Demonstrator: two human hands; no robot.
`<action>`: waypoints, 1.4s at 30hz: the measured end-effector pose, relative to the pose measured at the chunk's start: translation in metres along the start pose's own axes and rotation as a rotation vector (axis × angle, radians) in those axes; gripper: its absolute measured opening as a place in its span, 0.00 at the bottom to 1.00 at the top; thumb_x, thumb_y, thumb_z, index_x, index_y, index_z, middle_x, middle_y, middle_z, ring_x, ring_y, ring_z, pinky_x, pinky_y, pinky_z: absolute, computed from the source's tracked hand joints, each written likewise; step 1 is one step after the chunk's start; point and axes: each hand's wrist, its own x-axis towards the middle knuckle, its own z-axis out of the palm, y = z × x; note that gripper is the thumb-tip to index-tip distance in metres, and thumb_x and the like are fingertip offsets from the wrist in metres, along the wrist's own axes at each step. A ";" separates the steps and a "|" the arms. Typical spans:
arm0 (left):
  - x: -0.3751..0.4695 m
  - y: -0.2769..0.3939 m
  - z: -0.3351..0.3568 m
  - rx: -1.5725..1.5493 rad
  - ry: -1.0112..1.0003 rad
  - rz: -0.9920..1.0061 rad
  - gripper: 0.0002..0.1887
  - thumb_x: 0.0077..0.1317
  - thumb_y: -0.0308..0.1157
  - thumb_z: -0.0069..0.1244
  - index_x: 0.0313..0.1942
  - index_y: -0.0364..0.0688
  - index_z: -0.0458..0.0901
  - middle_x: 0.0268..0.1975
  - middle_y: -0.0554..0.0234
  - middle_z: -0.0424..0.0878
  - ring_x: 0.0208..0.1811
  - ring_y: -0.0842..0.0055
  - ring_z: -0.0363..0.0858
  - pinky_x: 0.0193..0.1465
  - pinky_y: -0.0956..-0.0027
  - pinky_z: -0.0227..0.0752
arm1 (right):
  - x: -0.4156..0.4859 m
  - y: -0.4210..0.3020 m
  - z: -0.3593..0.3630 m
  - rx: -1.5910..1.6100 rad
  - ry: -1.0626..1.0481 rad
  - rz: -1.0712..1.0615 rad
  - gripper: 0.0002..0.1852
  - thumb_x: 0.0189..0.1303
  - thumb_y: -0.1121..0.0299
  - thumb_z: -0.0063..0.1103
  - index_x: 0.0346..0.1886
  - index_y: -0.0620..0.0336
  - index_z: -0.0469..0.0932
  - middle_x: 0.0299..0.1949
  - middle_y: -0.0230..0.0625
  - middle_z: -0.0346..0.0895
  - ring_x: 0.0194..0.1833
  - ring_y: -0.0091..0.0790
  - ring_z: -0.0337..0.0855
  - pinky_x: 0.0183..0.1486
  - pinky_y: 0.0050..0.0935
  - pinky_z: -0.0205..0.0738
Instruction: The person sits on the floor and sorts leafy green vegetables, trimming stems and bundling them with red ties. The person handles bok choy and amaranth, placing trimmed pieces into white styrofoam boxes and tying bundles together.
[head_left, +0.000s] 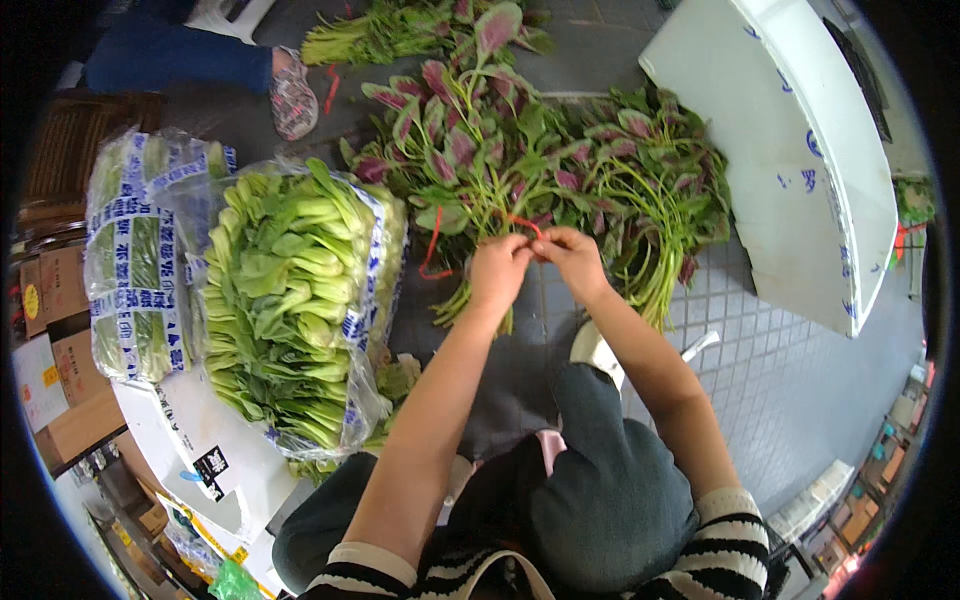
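A bunch of red-and-green amaranth (465, 150) is between me and the far bunches, its stems pointing toward me. At its stems, my left hand (501, 271) and my right hand (576, 259) meet with fingertips pinched together on a red tie (523, 220). Part of the tie crosses the stems; the rest is hidden by leaves and fingers. Another red strand (433, 247) curls left of the stems, and I cannot tell whether it belongs to the same tie. A second amaranth pile (660, 187) lies just right of my right hand.
Left of me, bagged bok choy (300, 255) and a plastic-wrapped vegetable bundle (135, 255) rest by a white box (150, 412). A large white foam box (757, 142) stands right. Beyond lie another greens bunch (382, 37), a red strand (331, 88) and a person's shoe (294, 97).
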 end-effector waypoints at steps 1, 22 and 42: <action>0.003 -0.002 0.002 -0.034 -0.026 -0.037 0.10 0.55 0.32 0.54 0.36 0.39 0.82 0.33 0.53 0.81 0.33 0.63 0.80 0.38 0.66 0.72 | -0.002 -0.001 0.000 -0.043 0.007 -0.022 0.04 0.56 0.78 0.57 0.35 0.65 0.77 0.31 0.30 0.77 0.33 0.22 0.75 0.39 0.21 0.71; -0.017 -0.021 0.039 0.396 -0.293 0.197 0.27 0.58 0.34 0.52 0.58 0.38 0.66 0.62 0.55 0.65 0.64 0.62 0.61 0.62 0.61 0.59 | -0.046 -0.088 -0.090 0.172 0.763 -0.542 0.07 0.60 0.74 0.54 0.41 0.61 0.74 0.34 0.29 0.73 0.32 0.21 0.70 0.36 0.18 0.66; -0.068 0.103 -0.050 -1.204 0.046 -0.115 0.07 0.63 0.24 0.46 0.41 0.34 0.76 0.33 0.61 0.80 0.32 0.80 0.77 0.40 0.76 0.71 | -0.094 -0.104 0.017 -0.006 -0.144 -0.274 0.17 0.63 0.64 0.53 0.49 0.65 0.68 0.45 0.33 0.70 0.47 0.26 0.69 0.50 0.26 0.65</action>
